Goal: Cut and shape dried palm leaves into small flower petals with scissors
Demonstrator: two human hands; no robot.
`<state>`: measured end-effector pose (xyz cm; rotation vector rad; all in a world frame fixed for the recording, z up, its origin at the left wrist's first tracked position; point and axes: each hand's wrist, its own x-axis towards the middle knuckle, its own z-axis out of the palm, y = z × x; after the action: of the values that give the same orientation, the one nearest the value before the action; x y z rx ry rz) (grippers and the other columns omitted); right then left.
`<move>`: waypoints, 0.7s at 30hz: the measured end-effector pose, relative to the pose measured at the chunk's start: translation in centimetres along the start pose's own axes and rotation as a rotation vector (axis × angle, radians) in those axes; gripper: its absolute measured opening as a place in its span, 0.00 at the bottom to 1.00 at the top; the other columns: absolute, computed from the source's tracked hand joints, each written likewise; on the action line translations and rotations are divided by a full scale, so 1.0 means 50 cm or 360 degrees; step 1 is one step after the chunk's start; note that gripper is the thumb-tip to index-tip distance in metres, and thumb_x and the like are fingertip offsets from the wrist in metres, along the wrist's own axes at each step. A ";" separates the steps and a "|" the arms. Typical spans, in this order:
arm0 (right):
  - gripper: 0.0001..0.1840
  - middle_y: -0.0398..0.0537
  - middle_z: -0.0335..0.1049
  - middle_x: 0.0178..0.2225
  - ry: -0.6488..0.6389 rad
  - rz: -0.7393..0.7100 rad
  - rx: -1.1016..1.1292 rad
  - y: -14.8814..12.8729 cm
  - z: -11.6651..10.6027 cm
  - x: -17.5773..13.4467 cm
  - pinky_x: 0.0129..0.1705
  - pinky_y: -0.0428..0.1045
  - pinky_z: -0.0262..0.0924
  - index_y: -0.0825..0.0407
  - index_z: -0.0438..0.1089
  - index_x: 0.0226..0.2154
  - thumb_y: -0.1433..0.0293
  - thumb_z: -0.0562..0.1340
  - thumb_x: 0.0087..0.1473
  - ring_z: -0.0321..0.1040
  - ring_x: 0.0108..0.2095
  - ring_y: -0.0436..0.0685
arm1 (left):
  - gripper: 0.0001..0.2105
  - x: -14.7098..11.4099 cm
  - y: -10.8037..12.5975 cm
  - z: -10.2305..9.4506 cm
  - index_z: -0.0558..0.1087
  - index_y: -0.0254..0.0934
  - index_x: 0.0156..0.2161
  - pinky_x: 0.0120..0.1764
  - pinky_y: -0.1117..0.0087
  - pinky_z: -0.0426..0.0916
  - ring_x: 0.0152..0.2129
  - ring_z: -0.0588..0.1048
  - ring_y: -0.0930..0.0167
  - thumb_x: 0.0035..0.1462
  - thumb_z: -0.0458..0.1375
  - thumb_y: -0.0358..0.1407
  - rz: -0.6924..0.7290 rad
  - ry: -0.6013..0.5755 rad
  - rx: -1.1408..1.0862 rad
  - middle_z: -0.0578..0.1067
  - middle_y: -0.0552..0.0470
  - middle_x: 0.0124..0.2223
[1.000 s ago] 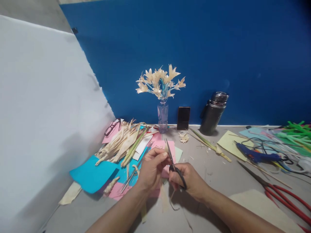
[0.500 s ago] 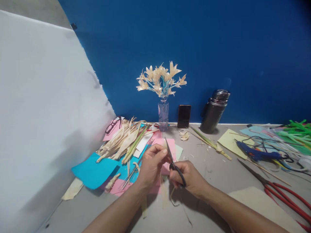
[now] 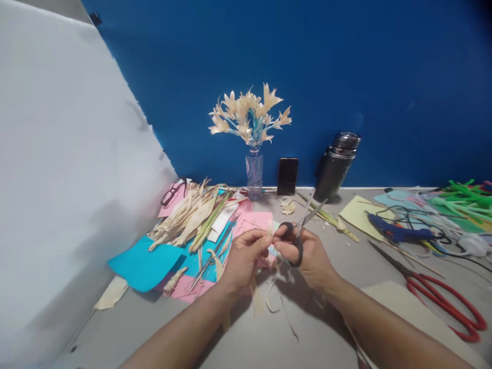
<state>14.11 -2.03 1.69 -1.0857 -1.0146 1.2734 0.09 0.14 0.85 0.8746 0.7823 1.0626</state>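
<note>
Head view, front of counter [image 3: 126, 328]:
- Your left hand [image 3: 246, 256]: fingertips pinched together on a pale husk piece [image 3: 270, 225], its end standing just above them.
- Your right hand [image 3: 313, 259]: holding black-handled scissors [image 3: 314, 211], blades parted and pointing away from you. Its fingertips meet those of your left; whether they also grip the husk piece, you cannot tell.

Head view, to your left:
- Husk pile [image 3: 184, 218], heaped over coloured papers.
- Blue sheet [image 3: 144, 264], nearer you.
- Glasses [image 3: 172, 192], behind, on pink paper.

Head view, back, by the blue wall:
- Clear bottle [image 3: 254, 174], upright, holding pale flowers [image 3: 246, 110].
- Phone [image 3: 287, 177], upright.
- Dark flask [image 3: 335, 171], right of the phone.

Head view, to your right:
- Blue glue gun [image 3: 400, 230], beside a yellow sheet [image 3: 357, 211].
- Red-handled shears [image 3: 442, 300], nearer you.
</note>
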 end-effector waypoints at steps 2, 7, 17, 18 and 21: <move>0.22 0.40 0.67 0.22 0.0028 0.0001 0.0005 0.002 0.000 0.000 0.22 0.47 0.63 0.53 0.67 0.33 0.59 0.72 0.38 0.66 0.19 0.51 | 0.11 0.000 -0.008 0.001 0.77 0.34 0.31 0.25 0.68 0.70 0.19 0.68 0.74 0.45 0.69 0.40 -0.0017 -0.0013 0.0000 0.71 0.53 0.24; 0.23 0.41 0.68 0.25 0.0105 -0.0010 -0.0033 0.010 -0.004 0.002 0.24 0.48 0.65 0.53 0.67 0.33 0.61 0.73 0.36 0.66 0.22 0.52 | 0.11 0.002 -0.017 0.005 0.78 0.32 0.31 0.23 0.72 0.66 0.18 0.67 0.76 0.43 0.69 0.38 -0.0055 -0.0028 -0.0107 0.68 0.55 0.21; 0.17 0.39 0.66 0.22 -0.0020 -0.0118 -0.0265 0.022 -0.001 -0.004 0.22 0.45 0.59 0.53 0.67 0.31 0.61 0.70 0.44 0.66 0.20 0.50 | 0.07 -0.004 0.012 -0.002 0.73 0.35 0.30 0.25 0.74 0.69 0.22 0.69 0.75 0.49 0.66 0.35 0.0170 0.0026 0.0111 0.72 0.53 0.26; 0.16 0.40 0.67 0.22 -0.0058 -0.0096 -0.0252 0.021 0.001 -0.006 0.22 0.45 0.59 0.52 0.67 0.31 0.61 0.70 0.45 0.66 0.20 0.51 | 0.07 -0.003 0.013 -0.004 0.73 0.35 0.30 0.26 0.74 0.69 0.22 0.68 0.75 0.49 0.65 0.35 0.0171 0.0011 0.0152 0.72 0.53 0.26; 0.15 0.41 0.68 0.22 -0.0088 -0.0076 -0.0268 0.018 0.002 -0.007 0.23 0.45 0.59 0.52 0.66 0.31 0.61 0.69 0.46 0.67 0.21 0.51 | 0.07 0.002 0.016 -0.011 0.72 0.35 0.29 0.25 0.72 0.69 0.22 0.67 0.74 0.50 0.64 0.36 0.0109 -0.0055 0.0207 0.70 0.54 0.24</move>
<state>13.80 -2.37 0.85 -1.1521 -1.2002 1.2012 -0.69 0.52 1.30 1.0337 0.8041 1.0627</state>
